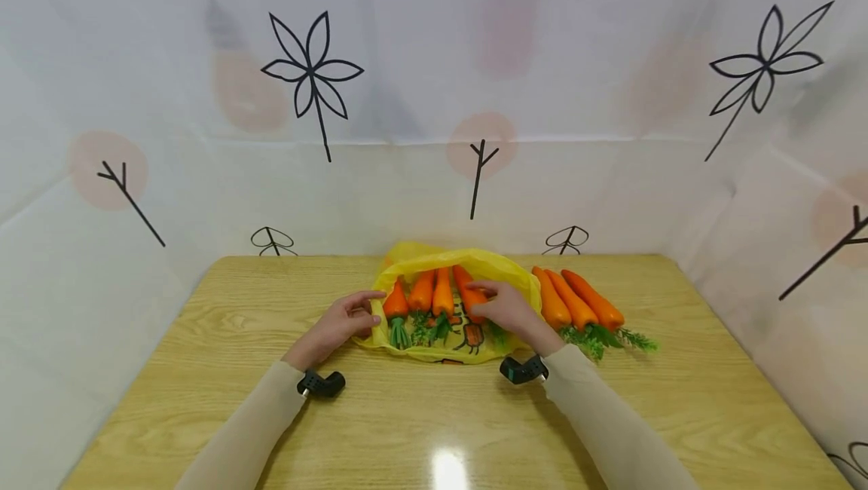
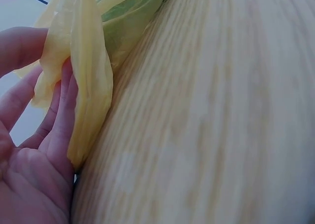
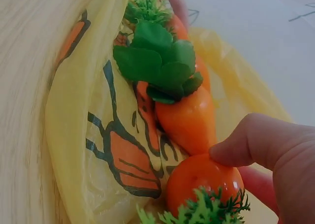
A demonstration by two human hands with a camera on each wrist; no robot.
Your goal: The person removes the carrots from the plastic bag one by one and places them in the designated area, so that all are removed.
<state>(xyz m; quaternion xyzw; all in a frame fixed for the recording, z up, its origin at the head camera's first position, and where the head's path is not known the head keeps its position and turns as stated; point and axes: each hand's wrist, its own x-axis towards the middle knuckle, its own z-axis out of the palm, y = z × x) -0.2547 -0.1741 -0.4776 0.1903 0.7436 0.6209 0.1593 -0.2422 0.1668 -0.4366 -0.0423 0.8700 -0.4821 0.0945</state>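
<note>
A yellow plastic bag (image 1: pixel 407 271) lies on its side, its mouth facing me, with several carrots with green tops inside; one is the carrot (image 1: pixel 443 292) near the middle. My left hand (image 1: pixel 334 330) holds the bag's left edge, the thin plastic passing between thumb and fingers in the left wrist view. Inside the mouth, my right hand (image 1: pixel 510 310) grips the rightmost carrot (image 3: pixel 194 177) there. The right wrist view has the thumb on its rounded top end, beside another carrot (image 3: pixel 189 115) with broad leaves. Part of the gripped carrot is hidden by my fingers.
Just right of the bag, 3 more carrots (image 1: pixel 575 300) lie side by side, their leafy tops toward me. All this sits on a wooden table (image 1: pixel 380 422). A white patterned cloth (image 1: pixel 407 188) hangs behind the table's back edge and along the sides.
</note>
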